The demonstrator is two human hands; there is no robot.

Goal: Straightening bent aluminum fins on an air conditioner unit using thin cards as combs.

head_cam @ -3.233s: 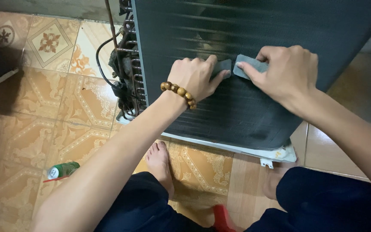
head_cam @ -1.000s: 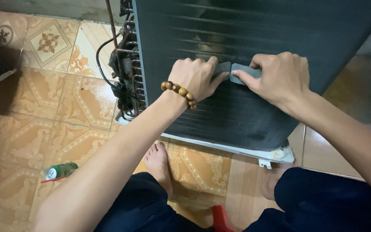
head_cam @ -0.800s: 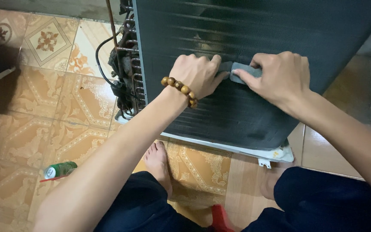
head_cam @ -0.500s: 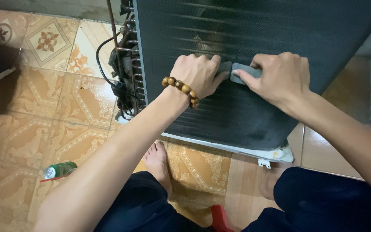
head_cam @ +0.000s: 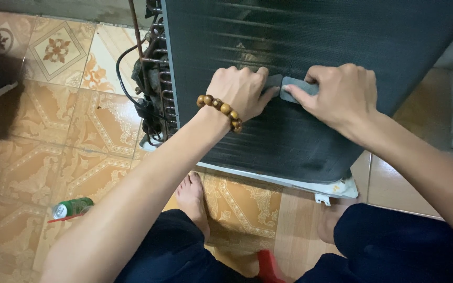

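Head view, looking down. Left hand [head_cam: 238, 92], with a wooden bead bracelet [head_cam: 219, 110] at the wrist, lies curled on the dark finned coil panel [head_cam: 289, 136] of an air-conditioner unit standing on the floor. Its thumb and fingers pinch a small grey pad [head_cam: 273, 80] flat against the fins. Right hand [head_cam: 337, 95] is closed on a second grey pad [head_cam: 298, 87], forefinger laid along the lower edge, the other fingers folded over the top. The two pads sit edge to edge, touching or nearly so; which one I cannot tell.

Change over the last few seconds: the right hand's pad stood a little off to the right with a visible gap, and has since slid left to meet the left hand's pad. Over the last second almost nothing shifts; both hands hold the same pose, pressing on one spot in the upper middle of the panel. Reading: the sideways travel is over and the work is now static pressure on the fins at that place.

Surroundings: copper tubing and black cable [head_cam: 150, 89] at the panel's left edge; white base rail [head_cam: 336, 187] below; a green spray can [head_cam: 72, 207] lying on the patterned tiled floor [head_cam: 53, 136], well apart from the hands; bare feet and dark trousers at the bottom of the view.
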